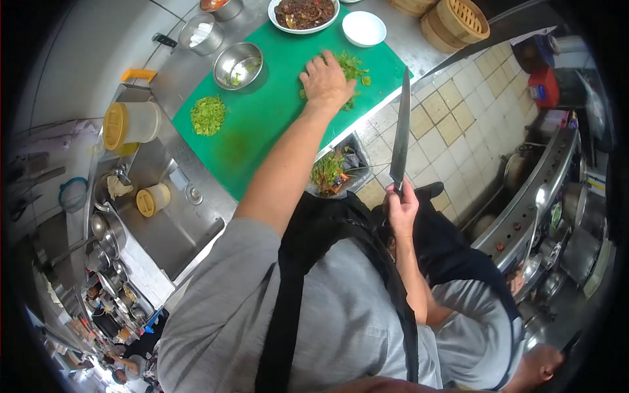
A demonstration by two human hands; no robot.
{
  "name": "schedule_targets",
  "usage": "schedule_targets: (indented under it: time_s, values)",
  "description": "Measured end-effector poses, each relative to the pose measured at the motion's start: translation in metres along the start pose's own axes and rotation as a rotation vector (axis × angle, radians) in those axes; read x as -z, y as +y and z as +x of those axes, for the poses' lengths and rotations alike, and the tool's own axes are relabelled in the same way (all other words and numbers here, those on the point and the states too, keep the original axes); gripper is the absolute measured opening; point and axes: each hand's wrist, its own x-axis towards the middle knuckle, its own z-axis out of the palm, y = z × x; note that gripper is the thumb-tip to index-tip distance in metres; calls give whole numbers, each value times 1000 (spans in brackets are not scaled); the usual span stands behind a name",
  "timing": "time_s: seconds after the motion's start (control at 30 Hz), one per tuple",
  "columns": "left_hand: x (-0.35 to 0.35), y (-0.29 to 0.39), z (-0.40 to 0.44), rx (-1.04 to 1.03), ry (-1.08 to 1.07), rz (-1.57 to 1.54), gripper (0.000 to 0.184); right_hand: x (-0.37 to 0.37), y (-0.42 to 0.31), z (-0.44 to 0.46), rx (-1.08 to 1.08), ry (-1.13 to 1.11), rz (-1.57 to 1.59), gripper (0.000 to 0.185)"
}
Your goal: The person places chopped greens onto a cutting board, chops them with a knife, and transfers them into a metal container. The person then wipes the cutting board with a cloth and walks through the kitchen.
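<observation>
Greens (354, 65) under L hand (325, 84).

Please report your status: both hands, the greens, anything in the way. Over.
Left hand on leafy greens, atop green board. Right hand gripping knife, away from greens. White bowl close beyond greens, possibly a little tight.

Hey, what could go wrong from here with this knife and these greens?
First, the long knife with a steel blade in the right hand is held out to the side of the green rectangular cutting board; a co-worker in a grey shirt appears close by, so a careless turn might cut someone. Second, the left hand rests on loose green leaves with fingers extended, so chopping that way could nick them.
</observation>
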Motion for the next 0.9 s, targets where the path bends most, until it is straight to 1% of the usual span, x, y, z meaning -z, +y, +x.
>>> schedule_targets:
  time_s: [0.03,0.1,0.13,0.2,0.23,0.27,0.3,0.33,0.37,0.4,0.47,0.5,0.53,0.6,0.63,0.67,0.73,0.77,0.83,0.9]
  values:
    - [0,-4,1,1,1,0,99,3,4,0,1,-2,0,40]
    - [4,-20,5,-104,-29,-3,81,10,13,5,25,-46,-40,41]
    - [7,-31,5,-101,-23,-6,81,11,11,7,29,-51,-42,41]
    - [12,-61,-2,-303,-32,41,65,11,7,10,-9,-84,-100,41]
    - [14,-80,-10,-302,-31,39,65,12,11,14,-1,-111,-121,39]
    - [16,-99,-22,-368,-14,42,68,10,6,16,-2,-110,-124,39]
    - [17,-110,-33,-434,2,48,70,3,-4,19,75,-101,-252,39]
    - [23,-111,-43,-432,-5,50,70,-3,-10,21,147,-94,-378,38]
    - [30,-114,-54,-408,-25,26,77,-5,-12,25,82,-108,-396,40]
    - [37,-117,-59,-384,-39,1,84,-7,-10,32,79,-120,-399,40]
    - [39,-117,-63,-348,-30,-59,87,-11,-7,41,216,-96,-544,41]
    - [40,-116,-63,-328,-17,-119,89,-14,-11,44,260,-96,-633,43]
    - [41,-118,-60,-323,-18,-121,89,-16,-15,47,258,-100,-637,43]
    - [42,-126,-59,-353,73,-208,89,-17,-19,49,371,-118,-728,43]
    - [44,-131,-63,-342,65,-208,89,-22,-32,46,347,-135,-720,44]
    - [47,-134,-63,-349,84,-218,89,-24,-51,38,192,-153,-692,44]
    - [53,-136,-59,-363,100,-239,89,-12,-65,35,315,-287,-795,45]
    - [55,-140,-59,-340,93,-229,89,-9,-72,33,306,-287,-802,45]
    - [58,-147,-67,-303,70,-218,88,-9,-84,26,220,-322,-844,44]
    - [63,-146,-67,-328,26,-204,88,-8,-74,35,226,-220,-699,43]
